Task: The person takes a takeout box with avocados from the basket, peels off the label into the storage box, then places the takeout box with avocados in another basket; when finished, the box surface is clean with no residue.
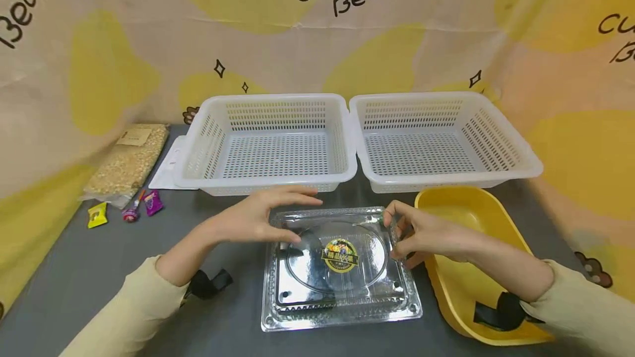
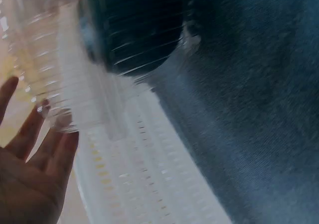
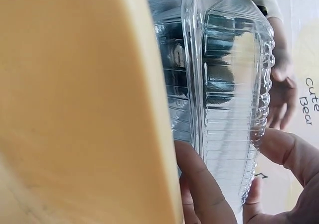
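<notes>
A clear plastic fruit box (image 1: 342, 296) with a ribbed lid and a round yellow-and-black sticker (image 1: 339, 255) lies in front of me. My right hand (image 1: 421, 236) pinches its right side, index finger at the far corner and thumb on the edge nearer me. From the right wrist view, the fingers (image 3: 202, 186) and thumb lie on opposite sides of the box's ribbed wall (image 3: 229, 129). Over the left edge is my left hand (image 1: 268, 214), its fingers extended and spread from the thumb. In the left wrist view its fingertips are right at the box's ribbed side (image 2: 45, 59).
Two white perforated baskets (image 1: 270, 183) (image 1: 446, 178) stand side by side at the back. A yellow basin (image 1: 466, 302) sits under my right forearm. On the left lie a bag of grains (image 1: 126, 164), white paper (image 1: 166, 172), a lollipop (image 1: 131, 214) and yellow (image 1: 97, 215) and purple (image 1: 152, 203) wrapped sweets.
</notes>
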Motion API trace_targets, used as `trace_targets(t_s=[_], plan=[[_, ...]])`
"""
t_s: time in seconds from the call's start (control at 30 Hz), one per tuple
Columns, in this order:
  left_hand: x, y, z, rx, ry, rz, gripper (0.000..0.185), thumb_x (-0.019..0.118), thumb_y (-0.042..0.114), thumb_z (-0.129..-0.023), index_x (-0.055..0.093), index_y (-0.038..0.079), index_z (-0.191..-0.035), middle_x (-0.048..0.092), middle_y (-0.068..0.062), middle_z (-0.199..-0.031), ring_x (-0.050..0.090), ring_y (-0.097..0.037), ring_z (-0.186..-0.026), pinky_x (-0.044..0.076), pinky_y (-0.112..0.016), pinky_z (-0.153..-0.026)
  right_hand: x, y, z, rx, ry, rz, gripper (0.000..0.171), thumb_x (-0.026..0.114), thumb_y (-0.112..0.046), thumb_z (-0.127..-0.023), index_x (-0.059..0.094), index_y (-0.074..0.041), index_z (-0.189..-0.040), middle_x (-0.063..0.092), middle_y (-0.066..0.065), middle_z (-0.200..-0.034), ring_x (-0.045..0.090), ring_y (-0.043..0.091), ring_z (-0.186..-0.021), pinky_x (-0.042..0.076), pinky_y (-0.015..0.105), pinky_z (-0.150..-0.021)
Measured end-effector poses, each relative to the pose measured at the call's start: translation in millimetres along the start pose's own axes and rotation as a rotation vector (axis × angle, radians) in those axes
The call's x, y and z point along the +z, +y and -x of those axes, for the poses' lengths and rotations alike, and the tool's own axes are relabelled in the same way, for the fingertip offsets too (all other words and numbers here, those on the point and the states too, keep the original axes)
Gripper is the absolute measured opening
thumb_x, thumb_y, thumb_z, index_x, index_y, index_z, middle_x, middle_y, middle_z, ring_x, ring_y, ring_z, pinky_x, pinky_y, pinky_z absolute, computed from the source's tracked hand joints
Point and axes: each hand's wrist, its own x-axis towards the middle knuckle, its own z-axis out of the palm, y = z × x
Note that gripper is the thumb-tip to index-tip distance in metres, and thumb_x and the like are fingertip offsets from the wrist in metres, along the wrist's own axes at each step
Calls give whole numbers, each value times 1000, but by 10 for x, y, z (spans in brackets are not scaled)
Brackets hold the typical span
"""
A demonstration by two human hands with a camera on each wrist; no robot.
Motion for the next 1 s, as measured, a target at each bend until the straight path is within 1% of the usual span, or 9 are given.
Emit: trace_targets(t_s=[0.07,0.17,0.23,0.4,0.6,0.8,0.9,1.0], plan=[[36,-21,1,-13,-49,26,69,83,32,-78,56,24,-141,42,-2,-157,37,-28,-148,34,-57,-117,-4,3,1,8,3,2,46,68,-3,-82,37,-6,-116,44,9,-85,72,26,-85,62,42,-69],[70,-67,4,-39,-107,56,71,85,35,-75,55,30,-140,38,-1,-159,33,-29,-149,33,-61,-115,-8,3,5,7,1,3,47,69,-3,-82,37,-5,-116,44,9,-85,72,26,-85,62,43,-69],[84,-88,6,-56,-141,75,71,85,37,-74,56,33,-139,36,-1,-160,32,-28,-150,33,-60,-115,-10,1,6,3,-2,5,47,69,-4,-82,37,-5,-116,43,8,-85,72,26,-85,62,43,-69],[109,-130,3,-66,-192,92,70,85,38,-74,57,33,-138,35,-6,-161,31,-28,-150,34,-58,-115,-11,-5,9,-3,-13,7,48,71,-5,-82,37,-5,-117,43,9,-87,71,26,-83,62,43,-69],[132,-194,-9,-46,-195,72,71,85,39,-74,57,32,-139,39,-5,-159,35,-26,-148,36,-55,-115,-8,-13,17,-10,-25,-3,49,71,-5,-83,37,-5,-119,46,10,-89,71,26,-82,62,44,-69],[143,-230,-17,-43,-190,76,72,86,41,-73,57,32,-138,40,-2,-158,36,-25,-148,37,-53,-115,-20,-27,28,-28,-36,26,51,73,-8,-84,38,-4,-120,50,11,-90,69,24,-74,62,44,-69],[143,-232,-19,-51,-193,76,72,86,41,-72,57,33,-138,40,-1,-158,35,-25,-148,37,-53,-116,-41,-41,29,-20,-47,29,52,74,-10,-84,39,-5,-122,54,14,-98,68,24,-73,62,44,-70],[143,-227,-24,-60,-197,78,72,86,40,-72,57,34,-138,40,-1,-158,35,-24,-149,36,-53,-116,-78,-56,24,-7,-62,29,51,73,-10,-85,41,-6,-125,54,19,-109,68,24,-77,62,44,-73]])
